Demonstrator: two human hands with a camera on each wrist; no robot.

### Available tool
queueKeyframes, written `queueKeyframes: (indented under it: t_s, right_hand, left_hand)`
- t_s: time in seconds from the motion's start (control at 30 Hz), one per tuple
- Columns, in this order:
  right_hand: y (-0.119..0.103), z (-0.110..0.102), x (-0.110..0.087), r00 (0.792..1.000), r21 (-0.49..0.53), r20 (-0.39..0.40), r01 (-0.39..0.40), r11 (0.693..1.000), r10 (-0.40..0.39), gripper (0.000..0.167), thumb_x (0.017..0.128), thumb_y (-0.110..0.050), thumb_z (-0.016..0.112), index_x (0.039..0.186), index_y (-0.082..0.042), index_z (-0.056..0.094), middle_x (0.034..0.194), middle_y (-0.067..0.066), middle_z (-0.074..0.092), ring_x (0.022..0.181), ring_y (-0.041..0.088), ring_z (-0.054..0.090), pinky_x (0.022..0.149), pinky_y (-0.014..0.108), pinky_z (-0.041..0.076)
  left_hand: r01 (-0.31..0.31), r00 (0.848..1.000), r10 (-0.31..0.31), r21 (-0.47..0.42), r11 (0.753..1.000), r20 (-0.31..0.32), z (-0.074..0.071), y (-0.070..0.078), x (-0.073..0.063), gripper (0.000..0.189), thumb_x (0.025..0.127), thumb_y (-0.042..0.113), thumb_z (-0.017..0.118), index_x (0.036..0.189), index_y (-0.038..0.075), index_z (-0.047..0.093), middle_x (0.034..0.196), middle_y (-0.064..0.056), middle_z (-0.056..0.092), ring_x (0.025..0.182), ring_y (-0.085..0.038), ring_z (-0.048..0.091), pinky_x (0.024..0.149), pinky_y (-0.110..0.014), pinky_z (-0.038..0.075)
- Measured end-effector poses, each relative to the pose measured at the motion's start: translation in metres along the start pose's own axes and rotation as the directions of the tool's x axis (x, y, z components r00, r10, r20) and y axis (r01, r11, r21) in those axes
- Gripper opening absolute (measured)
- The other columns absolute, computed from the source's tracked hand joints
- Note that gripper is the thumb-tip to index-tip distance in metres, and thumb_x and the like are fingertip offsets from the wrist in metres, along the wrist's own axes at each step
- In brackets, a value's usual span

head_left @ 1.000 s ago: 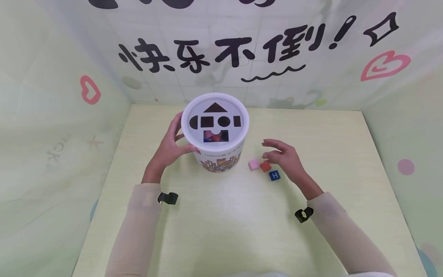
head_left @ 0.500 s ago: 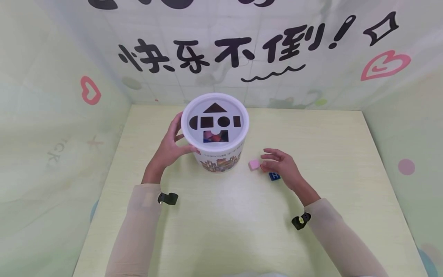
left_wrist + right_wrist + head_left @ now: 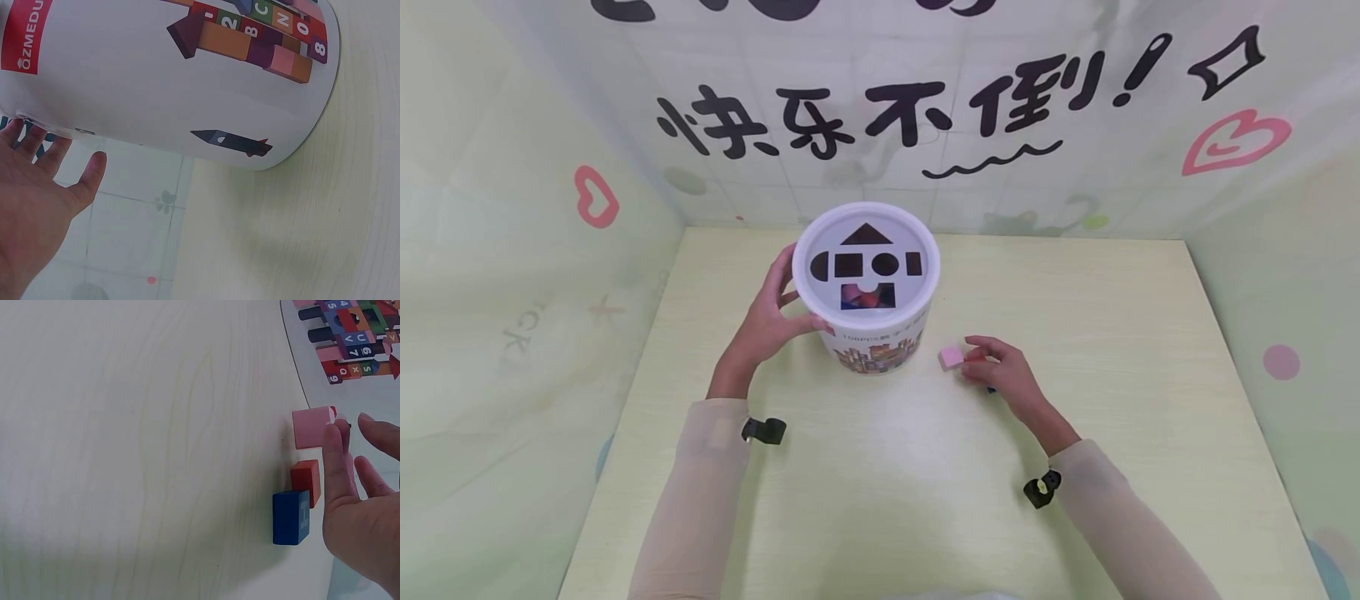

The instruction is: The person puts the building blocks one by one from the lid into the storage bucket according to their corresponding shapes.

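The right hand [image 3: 1011, 379] has dropped lower, fingers [image 3: 341, 481] parted, holding nothing I can see; upper centre, the left hand [image 3: 766, 323] clasps the tub [image 3: 880, 343]. Pieces [image 3: 850, 292] show inside; pink block [image 3: 951, 357], red block [image 3: 305, 481], blue block [image 3: 290, 519] remain out, right of centre.

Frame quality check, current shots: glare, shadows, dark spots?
Head: pale glare on the table, soft shadow beside the left sleeve, most openings in the lid near black; left wrist: dimmer, the tub a muted grey-white; right wrist: also dim, broad soft shadow below the blue block, whose edges look fairly crisp.
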State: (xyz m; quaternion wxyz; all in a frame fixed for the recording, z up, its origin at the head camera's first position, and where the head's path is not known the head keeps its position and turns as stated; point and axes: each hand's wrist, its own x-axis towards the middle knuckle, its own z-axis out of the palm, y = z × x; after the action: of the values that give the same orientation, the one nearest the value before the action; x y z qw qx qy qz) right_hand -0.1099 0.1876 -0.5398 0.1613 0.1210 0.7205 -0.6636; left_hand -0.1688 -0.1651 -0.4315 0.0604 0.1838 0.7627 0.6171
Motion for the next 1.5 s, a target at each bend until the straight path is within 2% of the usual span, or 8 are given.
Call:
queueKeyframes:
  t_s: [0.17, 0.4, 0.53, 0.7, 1.07, 1.2, 1.3, 1.5]
  right_hand:
    - [0.004, 0.001, 0.001, 1.0, -0.032, -0.001, -0.01, 0.999, 0.01, 0.054, 0.085, 0.003, 0.067, 0.137, 0.001, 0.051, 0.097, 0.01, 0.064, 0.075, 0.007, 0.066, 0.075, 0.026, 0.058]
    - [0.007, 0.006, -0.001, 0.999, -0.088, 0.001, -0.049, 0.995, 0.049, 0.059, 0.085, 0.0, 0.068, 0.141, -0.004, 0.049, 0.098, 0.019, 0.069, 0.071, 0.013, 0.07, 0.07, 0.03, 0.059]
    - [0.009, 0.011, 0.0, 0.998, -0.055, 0.011, -0.061, 0.997, 0.062, 0.064, 0.085, 0.002, 0.068, 0.144, -0.006, 0.045, 0.094, 0.02, 0.068, 0.072, 0.016, 0.072, 0.069, 0.032, 0.06]
    - [0.012, 0.017, 0.003, 0.996, 0.034, 0.034, -0.082, 0.996, 0.081, 0.064, 0.088, 0.005, 0.064, 0.146, -0.008, 0.042, 0.098, 0.021, 0.067, 0.073, 0.018, 0.072, 0.07, 0.033, 0.06]
    - [0.019, 0.026, 0.006, 0.992, 0.083, 0.055, -0.122, 0.989, 0.117, 0.068, 0.093, 0.003, 0.059, 0.153, -0.014, 0.032, 0.089, 0.017, 0.072, 0.068, 0.018, 0.072, 0.067, 0.032, 0.06]
    - [0.02, 0.03, 0.007, 0.992, 0.052, 0.024, -0.122, 0.991, 0.121, 0.069, 0.092, 0.001, 0.061, 0.153, -0.013, 0.031, 0.092, 0.018, 0.072, 0.069, 0.02, 0.072, 0.067, 0.033, 0.06]
    - [0.022, 0.034, 0.008, 0.991, 0.034, -0.03, -0.132, 0.991, 0.133, 0.068, 0.091, -0.002, 0.065, 0.151, -0.013, 0.035, 0.094, 0.018, 0.072, 0.068, 0.02, 0.072, 0.066, 0.033, 0.06]
    - [0.027, 0.042, 0.009, 0.985, 0.013, -0.117, -0.123, 0.992, 0.124, 0.056, 0.092, -0.007, 0.066, 0.143, -0.008, 0.044, 0.094, 0.018, 0.072, 0.066, 0.018, 0.072, 0.063, 0.031, 0.06]
  left_hand:
    - [-0.003, 1.0, 0.003, -0.003, 1.0, 0.0, 0.0, -0.001, 0.0, 0.1, 0.073, 0.017, 0.086, 0.152, 0.013, 0.025, 0.153, -0.004, 0.034, 0.143, -0.022, 0.028, 0.11, -0.056, 0.034]
    - [-0.007, 1.0, 0.007, -0.011, 1.0, 0.001, 0.0, -0.003, 0.0, 0.102, 0.073, 0.019, 0.087, 0.153, 0.013, 0.024, 0.154, -0.005, 0.033, 0.143, -0.024, 0.029, 0.109, -0.056, 0.034]
    - [-0.005, 1.0, 0.005, -0.012, 1.0, 0.001, 0.0, -0.003, 0.001, 0.102, 0.073, 0.02, 0.087, 0.153, 0.014, 0.025, 0.154, -0.004, 0.033, 0.142, -0.023, 0.029, 0.11, -0.056, 0.034]
    - [-0.005, 1.0, 0.005, -0.012, 1.0, 0.001, 0.0, -0.002, 0.001, 0.102, 0.073, 0.02, 0.087, 0.153, 0.014, 0.024, 0.153, -0.004, 0.033, 0.142, -0.023, 0.029, 0.11, -0.056, 0.034]
    - [0.002, 1.0, -0.002, -0.004, 1.0, 0.001, 0.0, -0.003, 0.001, 0.103, 0.073, 0.021, 0.087, 0.153, 0.013, 0.023, 0.154, -0.007, 0.032, 0.142, -0.025, 0.029, 0.11, -0.056, 0.034]
    - [0.002, 1.0, -0.002, -0.001, 1.0, 0.001, 0.0, -0.003, 0.001, 0.102, 0.073, 0.019, 0.086, 0.153, 0.012, 0.023, 0.154, -0.007, 0.032, 0.142, -0.024, 0.029, 0.11, -0.055, 0.034]
    - [-0.002, 1.0, 0.002, 0.002, 1.0, 0.002, 0.0, -0.004, 0.002, 0.102, 0.074, 0.02, 0.086, 0.153, 0.012, 0.023, 0.154, -0.007, 0.032, 0.142, -0.024, 0.029, 0.11, -0.056, 0.034]
    - [-0.002, 1.0, 0.002, 0.009, 1.0, -0.004, -0.004, -0.026, 0.007, 0.103, 0.072, 0.017, 0.087, 0.153, 0.02, 0.024, 0.154, -0.001, 0.033, 0.143, -0.021, 0.029, 0.109, -0.056, 0.034]
